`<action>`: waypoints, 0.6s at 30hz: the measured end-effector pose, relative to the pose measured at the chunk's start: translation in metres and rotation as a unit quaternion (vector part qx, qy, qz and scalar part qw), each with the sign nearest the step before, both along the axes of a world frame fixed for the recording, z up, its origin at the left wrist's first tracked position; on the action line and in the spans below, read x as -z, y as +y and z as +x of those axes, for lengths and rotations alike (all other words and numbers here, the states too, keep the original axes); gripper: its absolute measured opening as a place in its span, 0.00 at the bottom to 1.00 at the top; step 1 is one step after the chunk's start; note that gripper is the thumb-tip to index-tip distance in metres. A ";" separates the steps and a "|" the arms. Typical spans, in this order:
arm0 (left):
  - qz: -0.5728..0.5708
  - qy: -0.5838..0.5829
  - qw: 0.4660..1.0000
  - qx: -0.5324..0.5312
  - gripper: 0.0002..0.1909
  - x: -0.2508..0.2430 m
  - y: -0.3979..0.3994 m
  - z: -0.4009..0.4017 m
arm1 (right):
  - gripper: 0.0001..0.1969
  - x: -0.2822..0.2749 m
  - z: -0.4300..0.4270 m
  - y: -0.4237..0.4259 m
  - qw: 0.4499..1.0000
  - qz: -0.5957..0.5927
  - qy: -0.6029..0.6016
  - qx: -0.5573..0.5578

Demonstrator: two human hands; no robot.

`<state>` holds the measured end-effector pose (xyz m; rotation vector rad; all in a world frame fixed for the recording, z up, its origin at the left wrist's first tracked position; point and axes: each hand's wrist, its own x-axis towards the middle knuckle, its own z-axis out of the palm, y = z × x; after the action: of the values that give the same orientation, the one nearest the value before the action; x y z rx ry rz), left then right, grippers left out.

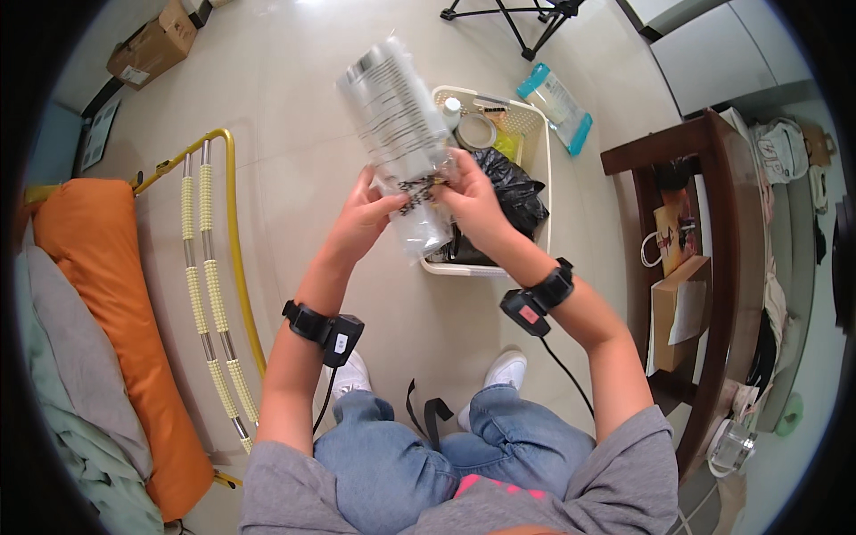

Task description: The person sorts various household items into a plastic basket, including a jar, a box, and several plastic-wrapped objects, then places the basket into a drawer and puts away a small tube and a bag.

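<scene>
A clear plastic package (394, 114) with rows of dark print is held up between my two hands, tilted to the upper left. My left hand (364, 214) grips its lower left side, thumb on top. On its right side my right hand (471, 197) pinches the plastic by a patch of dark pattern. The far end of the package is slightly blurred. Below and to the right stands a cream plastic basket (550, 180), partly covered by my right hand. In it are a black plastic bag (511, 190), a roll of tape (476, 131) and a white bottle (452, 112).
A teal-and-clear packet (556, 107) lies on the floor beyond the basket. At left are a yellow metal frame with roller bars (233, 200) and an orange cushion (114, 294). A dark wooden table (729, 281) with a cardboard box (682, 314) stands at right. Black folding legs (515, 27) rise ahead.
</scene>
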<state>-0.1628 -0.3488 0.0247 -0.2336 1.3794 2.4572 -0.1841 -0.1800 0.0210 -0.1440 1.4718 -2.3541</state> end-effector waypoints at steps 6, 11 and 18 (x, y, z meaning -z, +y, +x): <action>-0.095 0.065 0.984 0.134 0.33 -0.008 0.054 -0.014 | 0.19 -0.003 0.019 0.077 0.991 0.087 -0.005 0.102; -0.147 0.056 0.975 0.158 0.35 0.044 0.108 -0.026 | 0.15 0.035 0.019 0.108 0.968 0.149 -0.055 0.192; -0.326 -0.019 0.914 0.241 0.38 0.098 0.141 0.020 | 0.21 0.092 0.025 0.145 0.776 0.623 -0.056 0.078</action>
<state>-0.1425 -0.2082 -0.0730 -0.0676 1.9260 1.5359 -0.1596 -0.0351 -0.0713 0.4628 2.6562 -0.9819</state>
